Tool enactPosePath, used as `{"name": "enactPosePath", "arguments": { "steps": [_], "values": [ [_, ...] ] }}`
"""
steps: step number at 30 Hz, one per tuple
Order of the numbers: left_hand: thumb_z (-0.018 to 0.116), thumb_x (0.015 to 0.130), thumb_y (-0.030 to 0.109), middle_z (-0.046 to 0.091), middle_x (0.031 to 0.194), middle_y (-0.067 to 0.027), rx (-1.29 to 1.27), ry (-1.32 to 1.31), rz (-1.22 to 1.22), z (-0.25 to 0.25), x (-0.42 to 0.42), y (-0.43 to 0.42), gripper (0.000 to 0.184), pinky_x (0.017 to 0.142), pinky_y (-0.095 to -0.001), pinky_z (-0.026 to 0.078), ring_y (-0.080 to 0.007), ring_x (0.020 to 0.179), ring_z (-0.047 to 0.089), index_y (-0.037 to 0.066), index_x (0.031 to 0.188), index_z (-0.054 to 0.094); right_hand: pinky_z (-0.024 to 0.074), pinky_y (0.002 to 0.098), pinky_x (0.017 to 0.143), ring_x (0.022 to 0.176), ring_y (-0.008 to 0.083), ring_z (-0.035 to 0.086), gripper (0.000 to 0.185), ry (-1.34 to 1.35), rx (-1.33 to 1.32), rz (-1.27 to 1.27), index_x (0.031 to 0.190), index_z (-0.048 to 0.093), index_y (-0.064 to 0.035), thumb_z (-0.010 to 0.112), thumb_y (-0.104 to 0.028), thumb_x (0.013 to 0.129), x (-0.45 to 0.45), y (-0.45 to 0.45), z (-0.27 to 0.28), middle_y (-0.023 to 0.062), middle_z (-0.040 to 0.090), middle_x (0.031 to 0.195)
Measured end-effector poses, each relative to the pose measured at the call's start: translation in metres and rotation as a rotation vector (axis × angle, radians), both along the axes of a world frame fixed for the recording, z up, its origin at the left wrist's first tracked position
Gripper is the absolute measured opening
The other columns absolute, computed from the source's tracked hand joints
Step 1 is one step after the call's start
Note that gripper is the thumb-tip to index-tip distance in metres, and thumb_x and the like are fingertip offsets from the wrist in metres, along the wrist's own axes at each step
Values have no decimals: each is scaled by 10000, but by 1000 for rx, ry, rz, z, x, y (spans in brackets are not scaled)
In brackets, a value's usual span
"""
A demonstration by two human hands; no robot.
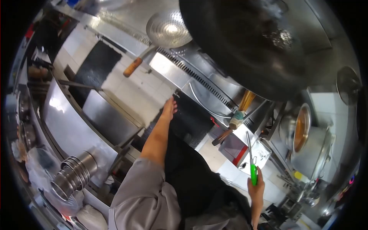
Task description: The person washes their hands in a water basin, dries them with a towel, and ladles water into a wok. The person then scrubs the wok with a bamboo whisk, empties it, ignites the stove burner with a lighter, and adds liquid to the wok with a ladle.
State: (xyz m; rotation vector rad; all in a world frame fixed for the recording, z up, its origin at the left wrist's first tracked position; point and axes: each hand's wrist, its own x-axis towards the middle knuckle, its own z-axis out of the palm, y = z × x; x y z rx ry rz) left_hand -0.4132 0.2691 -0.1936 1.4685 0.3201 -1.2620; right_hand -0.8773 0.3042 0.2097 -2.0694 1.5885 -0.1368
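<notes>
My right hand (257,188) is wrapped round the green handle of a long-necked lighter (253,172), whose thin metal barrel points up and away. It is on the right, beside the lower part of the stove. My left hand (170,108) is stretched forward at the stove's front edge, just below a small metal knob (176,93). Its fingers are loosely bent and slightly apart, with nothing visible in them. A big dark wok (237,46) fills the upper right. Left of it lies a perforated skimmer (168,30) with a wooden handle sticking out over the edge.
A bamboo brush (245,101) and a curved metal pipe (205,101) are below the wok. A large pot (312,147) stands at the right. Stacked steel cups (74,172) sit on the left counter (63,105). A dark mat (97,67) lies on the tiled floor.
</notes>
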Motion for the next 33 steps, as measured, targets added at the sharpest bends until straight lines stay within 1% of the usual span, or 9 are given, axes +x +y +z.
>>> {"name": "enactPosePath", "arguments": {
  "steps": [5,12,15,18,21,24,27,30,33],
  "values": [
    [511,1015,464,627,1168,-27,-48,66,173,-14,-14,-46,478,766,-358,497,-158,991,580,106,1330,554,457,278,662,712,143,518,654,74,95,-103,1450,447,-12,636,27,826,20,0,-3,71,555,829],
    [543,1023,317,646,992,24,-111,127,335,-8,-21,-51,265,709,-315,485,-113,862,578,129,1200,603,442,268,661,723,128,498,644,62,127,-126,1453,442,-14,629,31,838,23,12,-8,55,536,835],
    [512,1031,395,648,968,15,-112,142,352,-9,-24,-52,313,708,-329,485,-130,848,587,125,1156,607,442,264,660,723,125,496,638,65,128,-151,1450,441,-12,628,31,842,28,9,-3,52,535,834],
    [391,1060,476,602,1242,-110,-105,236,306,-19,-27,-61,582,937,-470,458,-276,1097,578,39,1444,412,444,267,658,725,127,501,635,44,140,-166,1448,441,-11,626,34,843,30,5,-3,54,539,837],
    [321,1060,534,596,1229,-124,-92,218,372,-30,-33,-71,644,965,-500,428,-280,1066,573,24,1445,399,449,276,659,727,137,507,635,94,97,-116,1448,441,-13,627,34,842,23,5,-7,60,543,841],
    [364,1040,558,618,834,-4,-38,227,462,-38,-36,-81,489,677,-356,468,-158,767,595,117,1101,566,455,282,672,739,146,518,633,102,115,-117,1447,440,-7,627,31,843,29,4,-1,77,556,859],
    [349,1045,546,589,801,9,-52,219,506,-38,-38,-85,463,675,-354,458,-146,716,566,138,1095,564,463,284,691,755,155,528,634,97,116,-134,1446,437,1,630,25,844,28,3,0,93,565,868],
    [335,1047,544,566,793,19,-25,179,529,-39,-39,-89,446,664,-345,439,-132,697,531,169,1115,566,514,338,808,865,247,650,606,125,150,-200,1400,454,69,642,9,827,32,1,5,236,655,1022],
    [326,1047,545,551,797,26,0,188,492,-42,-38,-89,436,659,-342,425,-129,697,512,191,1134,566,516,347,829,915,292,676,601,135,136,-193,1398,457,68,637,14,828,24,2,2,256,663,1055]
  ]
}}
